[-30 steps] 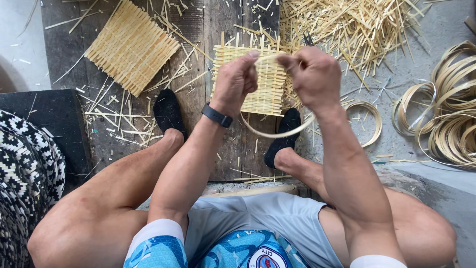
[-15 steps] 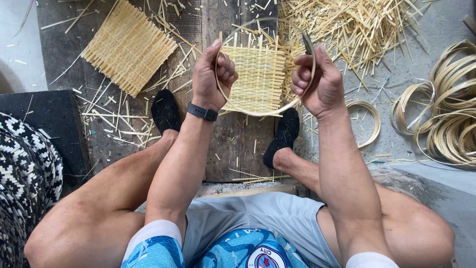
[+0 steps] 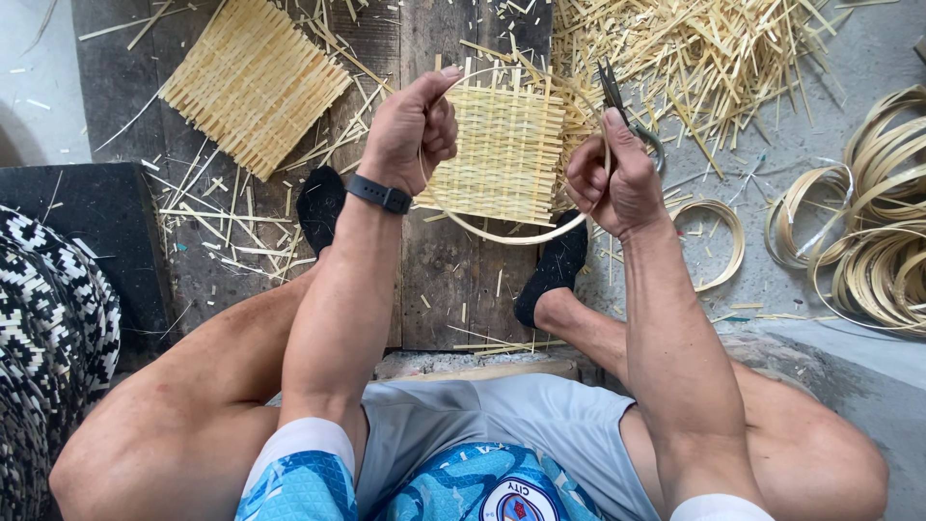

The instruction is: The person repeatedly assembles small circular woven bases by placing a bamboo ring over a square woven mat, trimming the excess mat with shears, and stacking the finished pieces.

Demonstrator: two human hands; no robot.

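Change: both hands sit lower and wider apart than half a second ago, and the hoop between them has opened into a broader curve.
Left hand: left hand (image 3: 410, 125) is closed on one end of the thin bamboo hoop (image 3: 502, 234), thumb pressed to the fingers; a black wristband (image 3: 379, 194) sits on the wrist.
Right hand: right hand (image 3: 617, 178) is clamped on the hoop's other end and, it seems, on a pair of dark pliers (image 3: 613, 89) standing up from the fist.
Hoop: bends down and under the small woven mat (image 3: 506, 150), which lies on the wooden board (image 3: 434, 280) between the two black-socked feet.
Around: second woven mat (image 3: 253, 82) upper left; heap of bamboo splints (image 3: 714, 58) upper right; coiled bamboo strips (image 3: 873, 241) at right on the floor.
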